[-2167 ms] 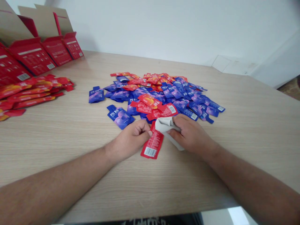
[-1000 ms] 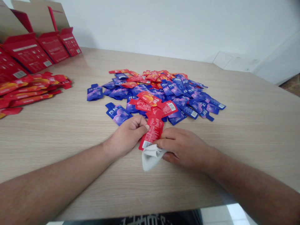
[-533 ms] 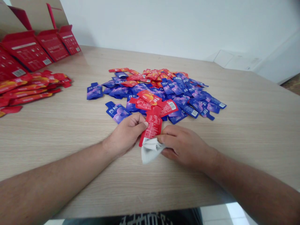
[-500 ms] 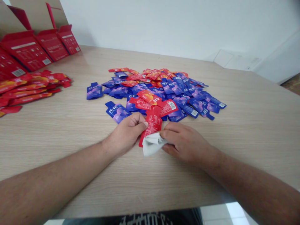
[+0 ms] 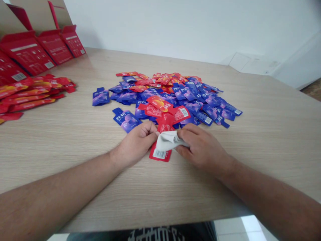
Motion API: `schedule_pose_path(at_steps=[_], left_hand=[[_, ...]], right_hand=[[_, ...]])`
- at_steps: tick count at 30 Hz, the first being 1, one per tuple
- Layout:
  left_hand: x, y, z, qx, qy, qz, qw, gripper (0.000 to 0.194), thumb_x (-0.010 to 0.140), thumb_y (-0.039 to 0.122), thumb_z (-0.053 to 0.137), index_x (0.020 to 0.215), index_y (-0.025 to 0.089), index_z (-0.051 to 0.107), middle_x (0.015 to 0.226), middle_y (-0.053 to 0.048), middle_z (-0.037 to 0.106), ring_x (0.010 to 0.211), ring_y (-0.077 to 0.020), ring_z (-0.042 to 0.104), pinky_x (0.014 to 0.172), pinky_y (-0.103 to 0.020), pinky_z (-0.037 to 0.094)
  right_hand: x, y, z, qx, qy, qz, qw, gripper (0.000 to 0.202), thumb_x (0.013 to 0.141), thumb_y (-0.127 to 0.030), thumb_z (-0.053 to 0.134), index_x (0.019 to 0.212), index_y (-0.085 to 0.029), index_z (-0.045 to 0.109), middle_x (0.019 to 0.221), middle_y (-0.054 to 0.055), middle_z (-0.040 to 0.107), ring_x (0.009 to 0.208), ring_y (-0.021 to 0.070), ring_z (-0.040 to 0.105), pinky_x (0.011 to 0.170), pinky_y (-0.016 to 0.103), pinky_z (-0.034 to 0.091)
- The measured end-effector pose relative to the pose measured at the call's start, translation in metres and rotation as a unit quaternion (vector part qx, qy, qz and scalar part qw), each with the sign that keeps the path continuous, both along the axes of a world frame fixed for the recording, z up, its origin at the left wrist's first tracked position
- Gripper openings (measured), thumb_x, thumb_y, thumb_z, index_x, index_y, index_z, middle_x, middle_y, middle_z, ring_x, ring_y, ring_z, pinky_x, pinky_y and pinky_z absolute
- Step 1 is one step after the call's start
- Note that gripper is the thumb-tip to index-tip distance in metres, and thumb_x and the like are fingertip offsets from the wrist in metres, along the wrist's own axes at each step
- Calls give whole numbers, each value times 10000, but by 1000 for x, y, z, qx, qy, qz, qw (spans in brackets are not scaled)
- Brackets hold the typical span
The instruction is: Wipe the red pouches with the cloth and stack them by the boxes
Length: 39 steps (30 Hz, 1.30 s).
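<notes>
Between my hands a red sachet (image 5: pixel 164 154) lies with its barcode side up and its narrow neck pointing away from me. My left hand (image 5: pixel 137 140) pinches the sachet's left edge, fingers curled. A folded white cloth (image 5: pixel 167 140) covers the sachet's middle, and my right hand (image 5: pixel 203 149) grips it from the right. Just beyond is a heap of blue-purple sachets (image 5: pixel 185 93) and red-orange sachets (image 5: pixel 164 80). Two more red sachets touch the far end of the held one.
Red cartons (image 5: pixel 30 53) with raised flaps stand at the back left. In front of them is a stack of red-orange sachets (image 5: pixel 32 93). A white wall (image 5: pixel 175 30) rises behind the wooden table (image 5: pixel 140 201).
My right hand has moved the cloth up along the sachet, away from me, uncovering its barcode. My left hand stays nearly in place on the sachet's edge.
</notes>
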<state>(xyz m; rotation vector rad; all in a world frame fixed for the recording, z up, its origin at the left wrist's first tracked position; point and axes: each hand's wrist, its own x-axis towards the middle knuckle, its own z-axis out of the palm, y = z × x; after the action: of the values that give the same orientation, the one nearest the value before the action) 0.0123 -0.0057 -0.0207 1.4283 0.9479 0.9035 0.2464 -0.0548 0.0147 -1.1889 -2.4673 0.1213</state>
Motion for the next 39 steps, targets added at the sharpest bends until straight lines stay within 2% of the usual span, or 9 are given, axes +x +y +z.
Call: schedule_pose_path(at_steps=[2,6,8,15,21,26,32,37,39], left_hand=[[0,0,0,11,8,-1,1000,185,881,312,688,803,193,569,711,24,577,597,-110,496,557,-239,399],[1,0,3,28,14,3,1000,187,884,291,671,781,190,552,727,17,583,608,-108,501,568,-241,410],[1,-1,4,25,9,-10,1000,177,887,283,664,787,189,553,725,18,583,606,-106,501,564,-238,407],[-2,-4,3,-3,-14,-90,996,197,911,303,648,810,188,524,710,31,572,580,-90,478,551,-225,384],[-1,-5,7,10,9,-113,993,198,901,286,665,797,180,534,702,35,553,584,-84,454,545,-214,367],[0,-7,5,8,-24,-112,993,198,920,294,638,807,185,517,726,35,563,592,-86,477,560,-217,389],[-2,-4,4,34,6,-127,991,179,909,267,653,794,171,553,743,19,573,624,-94,482,584,-227,404],[-3,-5,3,17,-11,-127,992,183,925,268,633,800,182,531,758,24,569,626,-97,494,589,-230,403],[-3,-5,3,21,-8,-132,991,198,931,274,628,793,183,520,758,24,561,633,-99,494,593,-232,402]], right_hand=[[-2,-1,-1,-2,9,1,1000,196,953,-245,647,1125,-149,660,1060,108,660,982,259,617,856,396,509],[-11,-10,-2,-15,-21,97,995,125,937,-226,672,1059,-204,690,1012,58,676,905,225,617,765,353,493],[-10,-9,-2,-13,-26,109,994,125,949,-238,666,1070,-213,689,1006,51,680,892,220,618,755,347,490],[15,20,0,46,53,-56,996,167,981,-342,664,972,-182,618,984,90,657,940,239,613,827,358,492],[12,16,0,-3,44,30,999,161,992,-354,637,958,-203,592,964,64,635,869,212,594,765,330,476],[18,26,-2,39,56,-71,995,189,979,-366,654,927,-199,584,946,74,643,892,232,593,793,346,463],[14,22,-3,7,52,-7,999,192,989,-383,625,932,-204,587,925,56,635,828,207,564,747,327,444],[20,30,-4,16,54,-96,994,232,994,-418,612,921,-199,595,935,70,650,845,222,573,764,345,440],[20,31,-4,12,53,-101,993,228,995,-414,608,922,-199,594,942,71,651,842,221,570,761,346,436]])
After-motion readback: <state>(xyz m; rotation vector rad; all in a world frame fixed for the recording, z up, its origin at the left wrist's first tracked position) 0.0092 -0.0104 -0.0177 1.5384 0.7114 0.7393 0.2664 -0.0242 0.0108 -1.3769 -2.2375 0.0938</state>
